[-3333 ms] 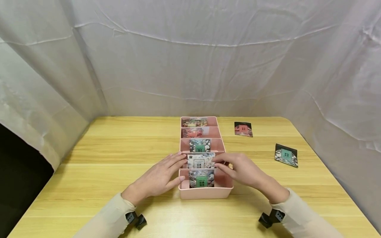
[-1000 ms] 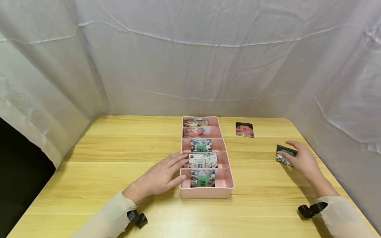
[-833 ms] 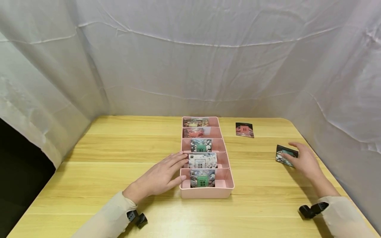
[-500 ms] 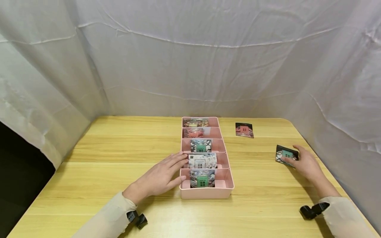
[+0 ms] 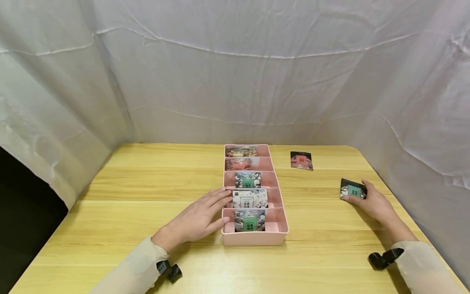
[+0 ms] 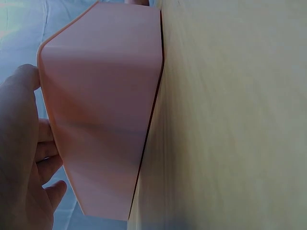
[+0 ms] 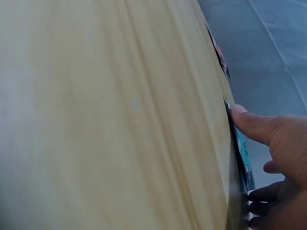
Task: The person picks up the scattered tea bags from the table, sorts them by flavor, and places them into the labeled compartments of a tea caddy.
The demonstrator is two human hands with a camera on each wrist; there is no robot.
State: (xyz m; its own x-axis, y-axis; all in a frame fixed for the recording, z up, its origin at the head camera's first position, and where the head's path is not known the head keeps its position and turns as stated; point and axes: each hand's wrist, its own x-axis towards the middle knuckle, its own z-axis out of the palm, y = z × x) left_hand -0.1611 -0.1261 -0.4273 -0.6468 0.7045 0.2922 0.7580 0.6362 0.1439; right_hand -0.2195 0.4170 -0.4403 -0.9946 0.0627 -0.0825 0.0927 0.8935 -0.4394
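Note:
My right hand (image 5: 376,206) pinches a dark tea sachet with a teal label (image 5: 354,191) at the table's right side. In the right wrist view the thumb lies at one edge of this sachet (image 7: 241,146) and the fingers at the other, close to the tabletop. My left hand (image 5: 194,220) rests with fairly straight fingers on the left rim of a pink divided box (image 5: 253,239). The left wrist view shows its fingertips touching the rim. Inside the box, upright sachets stand one behind another, among them a green-labelled one (image 5: 249,221) and a white one (image 5: 250,199).
A sachet with a red label (image 5: 301,160) lies flat right of the box's far end. The wooden table (image 5: 147,175) ends at a pale hanging cloth (image 5: 235,90) behind and on the sides. Each wrist carries a small black camera.
My right hand has left the box and moved right to the teal-labelled sachet. Over the last second its thumb and fingers have closed on the sachet's edges. The left hand has stayed on the rim.

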